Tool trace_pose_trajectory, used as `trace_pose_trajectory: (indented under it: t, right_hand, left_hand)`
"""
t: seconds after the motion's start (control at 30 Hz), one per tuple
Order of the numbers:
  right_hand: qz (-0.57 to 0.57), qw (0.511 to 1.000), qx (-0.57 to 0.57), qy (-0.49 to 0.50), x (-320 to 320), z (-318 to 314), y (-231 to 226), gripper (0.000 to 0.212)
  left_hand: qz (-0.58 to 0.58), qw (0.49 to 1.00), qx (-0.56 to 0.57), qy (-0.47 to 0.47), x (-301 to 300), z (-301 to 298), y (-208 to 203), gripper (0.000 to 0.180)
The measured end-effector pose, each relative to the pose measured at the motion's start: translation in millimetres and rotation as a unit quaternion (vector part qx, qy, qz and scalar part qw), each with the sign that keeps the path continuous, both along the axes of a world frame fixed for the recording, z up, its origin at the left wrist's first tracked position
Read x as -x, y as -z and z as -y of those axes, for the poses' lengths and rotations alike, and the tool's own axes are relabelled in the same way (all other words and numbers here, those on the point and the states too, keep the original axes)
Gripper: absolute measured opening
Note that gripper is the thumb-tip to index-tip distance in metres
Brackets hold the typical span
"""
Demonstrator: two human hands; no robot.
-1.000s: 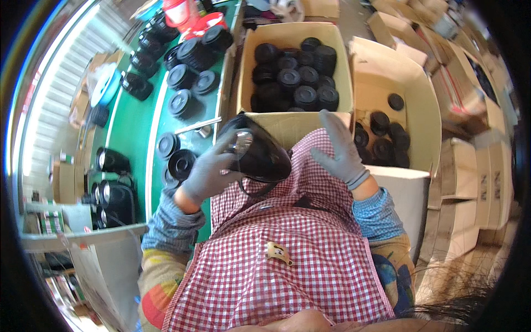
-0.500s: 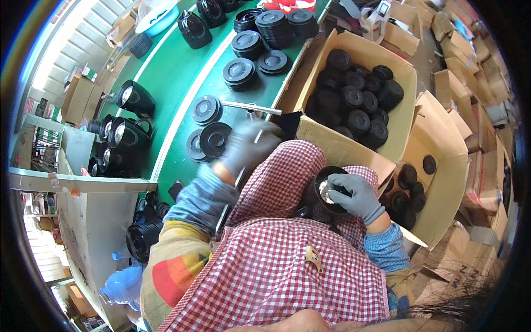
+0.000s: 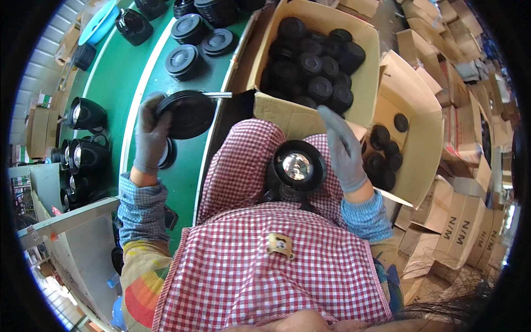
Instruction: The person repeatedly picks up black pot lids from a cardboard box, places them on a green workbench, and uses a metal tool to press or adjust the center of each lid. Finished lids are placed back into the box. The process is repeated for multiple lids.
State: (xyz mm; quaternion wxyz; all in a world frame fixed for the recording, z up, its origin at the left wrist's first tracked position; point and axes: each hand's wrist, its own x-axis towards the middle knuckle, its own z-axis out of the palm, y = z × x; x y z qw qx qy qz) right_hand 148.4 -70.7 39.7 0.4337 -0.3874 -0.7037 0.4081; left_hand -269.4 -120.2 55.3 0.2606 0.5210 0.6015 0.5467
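Observation:
My gloved left hand is over the green table, its fingers closed on the rim of a tilted stack of round black plastic discs. Part of another black disc lies below it, half hidden by the hand. Between my thighs stands a black jug, its wide mouth turned up and a shiny silver liner showing inside. To the right of the jug my gloved right hand is raised, fingers straight and close together, holding nothing. It does not touch the jug.
Stacks of black discs stand farther up the green table. Several black jugs with silver liners are at the left. An open carton full of black round parts and a second carton stand at my right.
My left hand has moved left, away from my thigh, and taken hold of the discs. My right hand has lifted off the jug's mouth and straightened. The view has shifted.

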Motion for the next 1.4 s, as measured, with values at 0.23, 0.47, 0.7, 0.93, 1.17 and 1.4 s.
trace_pose_trajectory:
  t: [0.23,0.47,0.7,0.93,1.17,1.4]
  right_hand:
    - [-0.223,0.935,0.233,-0.148,0,1,-23,0.056]
    - [-0.086,0.986,0.001,-0.146,-24,30,37,0.036]
    - [-0.014,0.991,-0.03,-0.127,-23,35,34,0.019]
    - [0.015,0.991,-0.079,-0.111,-16,23,43,0.009]
    - [-0.014,0.992,-0.021,-0.126,-17,27,53,0.006]
    - [0.018,0.994,-0.02,-0.106,-21,24,48,0.035]
  left_hand:
    - [-0.098,0.921,-0.162,0.34,-173,-35,-16,0.047]
    - [0.074,0.881,-0.018,0.467,-188,-30,62,0.052]
    - [0.01,0.876,-0.145,0.461,-195,-31,66,0.032]
    - [0.007,0.873,-0.163,0.46,-192,-35,70,0.025]
    - [-0.035,0.872,-0.141,0.468,-189,-28,69,0.026]
    - [-0.212,0.89,-0.085,0.394,-188,-5,24,0.092]
